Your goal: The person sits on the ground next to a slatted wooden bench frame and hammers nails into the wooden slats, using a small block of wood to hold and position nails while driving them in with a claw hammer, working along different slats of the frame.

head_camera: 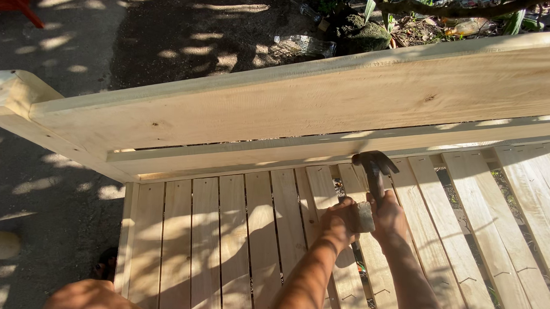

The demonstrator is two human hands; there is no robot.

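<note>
**Discarded packaging along the top edge of the frame**

No labels, signs or screens are seen. A crumpled clear plastic bottle (304, 44) is seen lying on the dark ground at upper centre of the frame, just left of a mossy clump. A second clear plastic bottle (469, 26), tinged amber, is seen on its side among dry leaves at upper right. A small clear bottle or wrapper (309, 12) is glimpsed above the first; its exact kind cannot be told. All are lit by dappled sun.
</note>
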